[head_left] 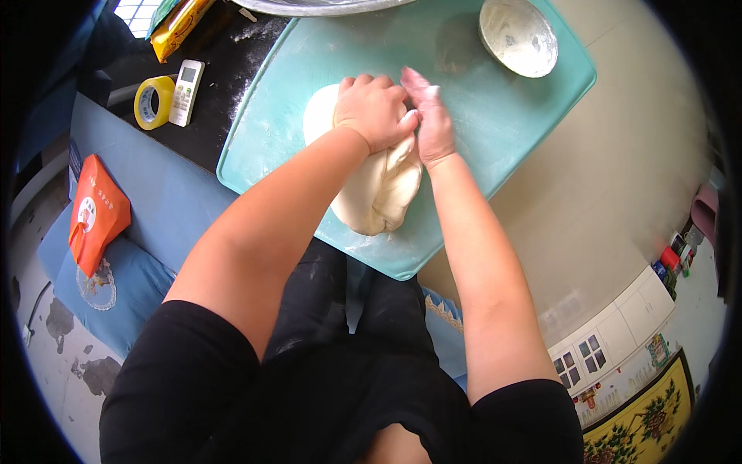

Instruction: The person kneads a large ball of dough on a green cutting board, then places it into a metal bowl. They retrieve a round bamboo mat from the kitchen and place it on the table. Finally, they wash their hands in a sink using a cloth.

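A large lump of pale dough [372, 192] lies on a teal board [495, 116], folded, with a seam down its right side. Across its upper part rests my left hand [374, 112], its fingers bent over the dough and its palm pressing down. My right hand [433, 116] is held on edge against the dough's right side, fingers stretched out toward the far end of the board. White flour marks both hands. The two hands nearly meet at the thumb of the left. The dough under my left palm is hidden.
A flour-dusted bowl [519, 37] sits on the board's far right corner. At the far edge is a metal basin [325, 6]. On the black table left are a remote control [186, 93], yellow tape roll [154, 103] and yellow packet [179, 29]. An orange bag [98, 213] lies on the blue sofa [166, 166].
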{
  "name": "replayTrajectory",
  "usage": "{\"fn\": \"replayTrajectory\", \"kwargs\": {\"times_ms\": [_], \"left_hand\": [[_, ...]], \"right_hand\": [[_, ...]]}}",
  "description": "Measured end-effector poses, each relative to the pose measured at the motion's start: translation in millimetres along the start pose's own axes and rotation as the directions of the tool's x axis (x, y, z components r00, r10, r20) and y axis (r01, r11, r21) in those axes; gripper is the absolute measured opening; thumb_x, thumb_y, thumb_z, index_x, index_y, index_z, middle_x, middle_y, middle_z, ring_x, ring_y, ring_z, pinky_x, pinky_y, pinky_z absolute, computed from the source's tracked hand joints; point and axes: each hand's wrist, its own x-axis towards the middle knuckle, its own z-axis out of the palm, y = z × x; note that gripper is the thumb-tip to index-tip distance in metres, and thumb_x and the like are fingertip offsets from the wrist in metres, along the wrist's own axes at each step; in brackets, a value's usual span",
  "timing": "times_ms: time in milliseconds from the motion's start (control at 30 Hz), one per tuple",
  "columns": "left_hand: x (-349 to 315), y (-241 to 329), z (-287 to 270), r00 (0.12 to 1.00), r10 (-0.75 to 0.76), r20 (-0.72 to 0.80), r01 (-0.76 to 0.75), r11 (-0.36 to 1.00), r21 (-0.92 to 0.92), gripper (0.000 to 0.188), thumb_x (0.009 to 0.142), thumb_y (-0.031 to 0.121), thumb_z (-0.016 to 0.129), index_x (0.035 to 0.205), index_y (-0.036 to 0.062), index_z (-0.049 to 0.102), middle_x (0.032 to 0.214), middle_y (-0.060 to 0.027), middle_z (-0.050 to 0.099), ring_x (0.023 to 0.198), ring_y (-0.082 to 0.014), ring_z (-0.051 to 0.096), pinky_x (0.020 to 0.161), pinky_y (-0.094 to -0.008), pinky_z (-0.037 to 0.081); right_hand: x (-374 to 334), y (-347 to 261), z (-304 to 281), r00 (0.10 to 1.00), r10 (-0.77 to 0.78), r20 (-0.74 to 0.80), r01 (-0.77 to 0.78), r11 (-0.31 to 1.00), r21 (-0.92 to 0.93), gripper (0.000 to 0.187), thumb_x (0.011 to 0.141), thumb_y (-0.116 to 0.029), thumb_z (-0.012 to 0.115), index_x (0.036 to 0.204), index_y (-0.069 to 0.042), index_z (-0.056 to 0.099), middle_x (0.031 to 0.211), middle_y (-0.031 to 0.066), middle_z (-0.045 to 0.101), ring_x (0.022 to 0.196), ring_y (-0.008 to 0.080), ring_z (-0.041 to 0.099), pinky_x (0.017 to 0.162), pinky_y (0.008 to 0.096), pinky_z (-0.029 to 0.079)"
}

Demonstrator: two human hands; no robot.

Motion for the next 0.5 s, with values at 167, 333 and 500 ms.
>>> {"fn": "replayTrajectory", "kwargs": {"times_ms": [167, 333, 500], "left_hand": [[-72.5, 3.6, -28.5, 0.937, 0.288, -0.199, -0.327, 0.922, -0.207, 0.032, 0.066, 0.039, 0.057, 0.081, 0.0113, 0.060, 0.088, -0.0099, 0.054, 0.088, -0.0295, 0.048, 0.083, -0.0417, 0.033], [-131.9, 0.9, -30.1, 0.937, 0.081, -0.341, -0.252, 0.832, -0.495, 0.027, 0.069, 0.026, 0.059, 0.087, 0.0065, 0.059, 0.094, -0.0139, 0.054, 0.094, -0.0316, 0.048, 0.084, -0.0418, 0.036], [-102.5, -23.1, -0.7, 0.689, -0.723, 0.050, 0.236, 0.159, -0.959, 0.035, 0.073, 0.023, 0.063, 0.100, 0.0025, 0.056, 0.099, -0.0173, 0.053, 0.095, -0.0318, 0.049, 0.086, -0.0375, 0.037]], "right_hand": [[-19.0, -16.1, -14.6, 0.948, 0.314, -0.046, -0.313, 0.950, 0.016, 0.049, 0.092, -0.037, 0.033, 0.123, 0.001, 0.041, 0.115, 0.0146, 0.052, 0.105, 0.0215, 0.050, 0.092, 0.0321, 0.036], [-50.6, -22.0, 35.2, 0.807, 0.530, 0.261, -0.569, 0.816, 0.102, 0.040, 0.091, -0.031, 0.040, 0.115, 0.001, 0.049, 0.107, 0.0095, 0.056, 0.095, 0.0173, 0.053, 0.082, 0.0286, 0.042], [-80.9, -33.9, 45.7, 0.921, 0.274, 0.278, -0.195, 0.939, -0.282, 0.038, 0.087, -0.028, 0.046, 0.109, 0.002, 0.049, 0.098, 0.0144, 0.056, 0.090, 0.0284, 0.054, 0.081, 0.0342, 0.042]]}}
